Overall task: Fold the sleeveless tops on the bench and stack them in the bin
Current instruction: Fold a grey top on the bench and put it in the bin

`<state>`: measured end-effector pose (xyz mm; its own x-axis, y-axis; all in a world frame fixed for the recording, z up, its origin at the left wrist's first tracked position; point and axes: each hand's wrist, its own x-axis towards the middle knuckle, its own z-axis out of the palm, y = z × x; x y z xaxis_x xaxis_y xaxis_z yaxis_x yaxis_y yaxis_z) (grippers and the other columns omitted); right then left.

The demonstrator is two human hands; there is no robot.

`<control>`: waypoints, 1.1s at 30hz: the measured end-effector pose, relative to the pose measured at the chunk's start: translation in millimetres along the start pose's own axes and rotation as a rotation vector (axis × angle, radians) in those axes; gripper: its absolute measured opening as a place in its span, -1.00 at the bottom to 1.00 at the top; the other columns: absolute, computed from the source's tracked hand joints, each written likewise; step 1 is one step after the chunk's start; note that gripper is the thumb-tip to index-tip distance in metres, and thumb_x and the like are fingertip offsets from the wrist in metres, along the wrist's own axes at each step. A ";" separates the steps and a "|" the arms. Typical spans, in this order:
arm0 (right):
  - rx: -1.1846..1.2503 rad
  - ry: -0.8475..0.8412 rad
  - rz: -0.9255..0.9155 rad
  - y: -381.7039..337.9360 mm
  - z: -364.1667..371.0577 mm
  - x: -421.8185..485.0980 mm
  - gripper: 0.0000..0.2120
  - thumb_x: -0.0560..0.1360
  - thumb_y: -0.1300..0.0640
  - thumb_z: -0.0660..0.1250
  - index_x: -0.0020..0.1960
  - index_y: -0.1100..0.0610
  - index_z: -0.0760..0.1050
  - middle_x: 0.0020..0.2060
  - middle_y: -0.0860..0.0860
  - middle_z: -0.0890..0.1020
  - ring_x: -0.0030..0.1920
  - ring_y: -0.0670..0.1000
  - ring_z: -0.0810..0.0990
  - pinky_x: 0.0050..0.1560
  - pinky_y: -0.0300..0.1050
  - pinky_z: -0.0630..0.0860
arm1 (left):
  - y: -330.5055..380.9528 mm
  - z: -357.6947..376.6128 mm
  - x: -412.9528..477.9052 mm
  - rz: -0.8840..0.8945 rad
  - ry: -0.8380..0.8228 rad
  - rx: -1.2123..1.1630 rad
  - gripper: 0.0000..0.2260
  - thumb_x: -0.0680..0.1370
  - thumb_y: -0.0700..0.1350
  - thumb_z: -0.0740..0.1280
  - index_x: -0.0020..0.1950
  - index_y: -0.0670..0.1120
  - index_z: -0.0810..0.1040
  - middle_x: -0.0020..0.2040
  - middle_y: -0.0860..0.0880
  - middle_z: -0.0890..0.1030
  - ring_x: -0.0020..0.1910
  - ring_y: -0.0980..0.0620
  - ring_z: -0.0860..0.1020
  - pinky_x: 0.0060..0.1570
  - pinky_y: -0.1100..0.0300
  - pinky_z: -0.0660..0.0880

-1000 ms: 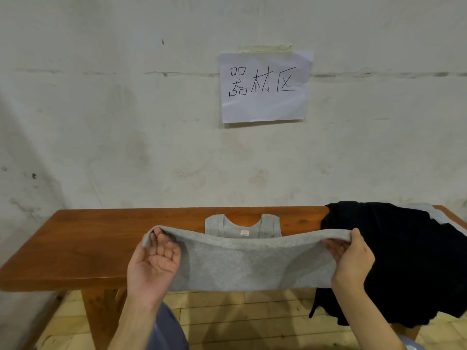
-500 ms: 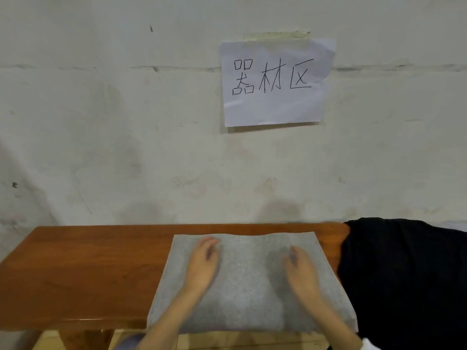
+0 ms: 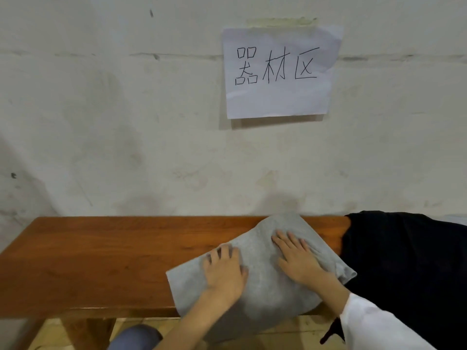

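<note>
Pressing flat-palmed, left hand (image 3: 223,270) and right hand (image 3: 297,258) pin the grey fabric top (image 3: 264,295). Overhanging the brown wooden tabletop (image 3: 113,261), it may slide.

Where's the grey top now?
Head view: the grey top lies on the right half of the bench, under the left hand and right hand, beside the black garment.

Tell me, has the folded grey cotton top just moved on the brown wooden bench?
Yes. The grey top has turned: it lay square to the wooden bench's front edge, now one corner points at the wall.
</note>
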<state>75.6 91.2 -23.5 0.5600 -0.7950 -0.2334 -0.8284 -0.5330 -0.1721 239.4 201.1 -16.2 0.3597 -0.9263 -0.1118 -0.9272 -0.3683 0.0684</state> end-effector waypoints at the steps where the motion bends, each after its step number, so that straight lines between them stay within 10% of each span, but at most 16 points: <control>1: 0.014 0.036 0.035 -8.3 -2.2 -4.1 -0.42 0.61 -0.05 -0.05 0.56 0.03 -0.16 0.55 -0.02 -0.17 0.54 0.04 -0.22 0.51 0.03 -0.25 | 2.4 -5.6 3.1 0.032 0.025 -0.009 -0.59 0.62 0.09 0.06 0.43 -0.02 0.28 0.40 -0.08 0.31 0.35 -0.13 0.28 0.33 -0.02 0.22; 7: 0.240 0.169 0.481 -70.2 36.8 -32.8 -0.29 0.60 -0.22 -0.05 0.55 0.19 -0.17 0.54 0.15 -0.14 0.53 0.15 -0.22 0.48 0.11 -0.25 | -6.3 15.3 28.1 0.475 0.080 -0.132 -0.50 0.56 0.16 -0.07 0.38 -0.04 0.36 0.44 -0.03 0.30 0.48 -0.04 0.17 0.46 0.04 0.03; 10: 0.191 0.255 0.399 -70.8 49.0 -34.0 -0.19 0.54 -0.32 -0.27 0.51 0.25 0.13 0.49 0.21 0.13 0.51 0.19 0.11 0.46 0.11 -0.25 | -11.2 31.0 21.7 0.427 0.063 -0.087 -0.33 0.51 0.27 -0.30 0.55 0.04 0.08 0.57 0.06 0.02 0.54 0.09 -0.10 0.48 0.09 -0.24; 12: 0.082 0.251 0.276 -61.1 45.8 -30.2 -0.09 0.40 -0.38 -0.51 0.51 0.20 -0.11 0.49 0.12 -0.09 0.51 0.10 -0.11 0.36 0.02 -0.47 | -8.1 31.9 13.4 0.319 0.037 -0.067 -0.27 0.47 0.28 -0.39 0.56 0.03 0.05 0.57 0.03 0.00 0.55 0.05 -0.08 0.49 0.05 -0.19; 17: -0.045 0.021 -0.061 -22.8 34.0 -18.3 -0.30 0.57 -0.32 -0.20 0.51 0.12 0.14 0.48 0.04 0.18 0.46 0.06 0.26 0.39 -0.02 -0.05 | -3.6 31.8 -1.4 0.205 0.159 -0.028 -0.53 0.50 0.20 0.03 0.09 0.00 0.62 0.06 -0.09 0.62 -0.02 -0.08 0.59 -0.06 -0.01 0.54; 21: -0.055 0.137 -0.285 1.1 30.8 -19.6 -0.22 0.46 -0.42 -0.33 0.53 0.01 -0.21 0.49 -0.10 -0.21 0.53 -0.03 -0.24 0.46 -0.12 -0.32 | -15.1 30.0 14.9 0.282 0.212 0.018 -0.55 0.56 0.18 0.02 0.13 -0.01 0.59 0.12 -0.11 0.59 0.09 -0.09 0.55 0.17 -0.04 0.47; 27: -0.042 0.152 -0.093 20.4 36.7 -30.4 0.02 0.26 -0.49 -0.57 0.52 0.13 -0.31 0.44 -0.04 -0.34 0.47 -0.06 -0.38 0.36 -0.24 -0.51 | -18.9 32.6 25.4 0.583 0.038 -0.044 -0.35 0.54 0.30 -0.27 0.57 0.02 -0.11 0.55 0.03 -0.20 0.52 0.05 -0.27 0.50 0.06 -0.28; 33: -0.073 0.135 -0.167 14.5 39.7 -40.7 -0.15 0.36 -0.49 -0.38 0.45 0.01 -0.40 0.45 -0.06 -0.37 0.48 -0.04 -0.41 0.41 -0.15 -0.44 | -18.0 37.1 -7.2 0.428 0.019 -0.031 -0.30 0.47 0.35 -0.34 0.49 -0.01 -0.31 0.48 0.02 -0.34 0.49 0.04 -0.34 0.48 0.08 -0.33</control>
<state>41.2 127.3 -54.5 0.6868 -0.7228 -0.0768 -0.7258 -0.6762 -0.1264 249.7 217.3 -53.4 -0.0542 -0.9973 -0.0486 -0.9898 0.0473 0.1341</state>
